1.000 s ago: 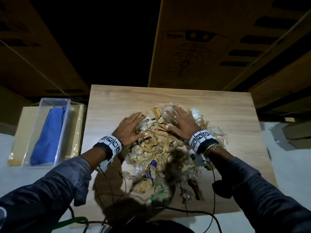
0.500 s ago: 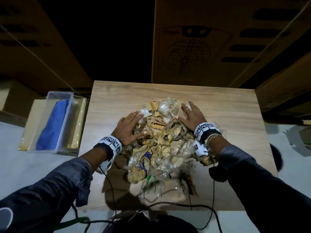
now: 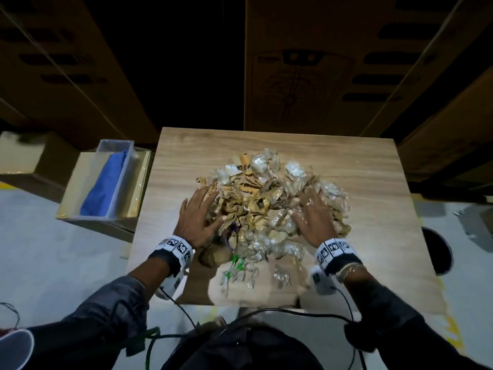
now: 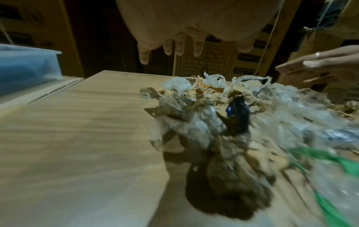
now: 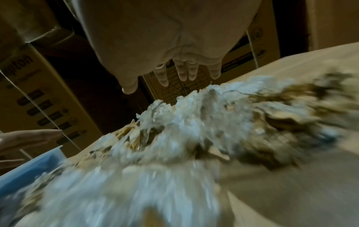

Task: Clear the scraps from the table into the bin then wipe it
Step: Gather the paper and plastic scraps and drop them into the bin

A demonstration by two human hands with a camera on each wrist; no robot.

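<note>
Crumpled plastic and brown paper scraps (image 3: 264, 206) form one loose heap mid-table (image 3: 354, 166); I judge it light, springy, apt to shed bits, best scooped from both flanks. Two hands: left hand (image 3: 198, 218) and right hand (image 3: 313, 216), fingers spread flat, pressing its sides, clasping nothing. One clear box (image 3: 128, 166) with one blue cloth (image 3: 102, 182) sits beside the table.

Ahead of the fingers (image 3: 198, 194) the heap of scraps (image 3: 266, 206) blocks the middle of the table (image 3: 346, 161). Bare wood lies beyond the fingertips up to the far edge, and outward of each hand. Left of the left fingers, off the table, a clear box (image 3: 117, 150) with blue cloth (image 3: 102, 182) stands close.
</note>
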